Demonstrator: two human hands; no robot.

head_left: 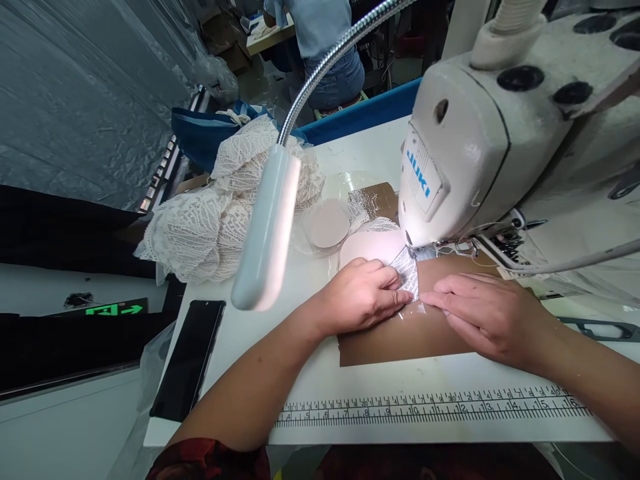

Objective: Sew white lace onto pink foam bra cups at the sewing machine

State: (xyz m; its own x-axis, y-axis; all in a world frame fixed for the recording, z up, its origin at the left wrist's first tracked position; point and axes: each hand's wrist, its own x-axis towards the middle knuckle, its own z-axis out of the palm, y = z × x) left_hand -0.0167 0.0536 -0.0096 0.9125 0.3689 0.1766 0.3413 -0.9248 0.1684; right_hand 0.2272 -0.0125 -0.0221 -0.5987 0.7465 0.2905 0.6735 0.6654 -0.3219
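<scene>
A pale pink bra cup (370,247) with white lace fabric (408,272) lies at the sewing machine's (455,153) needle area, on a brown sheet (400,339). My left hand (364,293) rests over the near side of the cup, its fingers closed on the lace. At the lace's near right corner, the fingertips of my right hand (487,320) are pinched together at the edge. The part of the work under the machine's head is hidden.
White lace pieces (200,227) are heaped at the left, near another pale cup (329,223). A lamp (267,230) on a bent metal neck hangs over the table. A black phone (189,360) lies at the left edge; a printed ruler (430,410) runs along the front. A person (325,47) sits beyond.
</scene>
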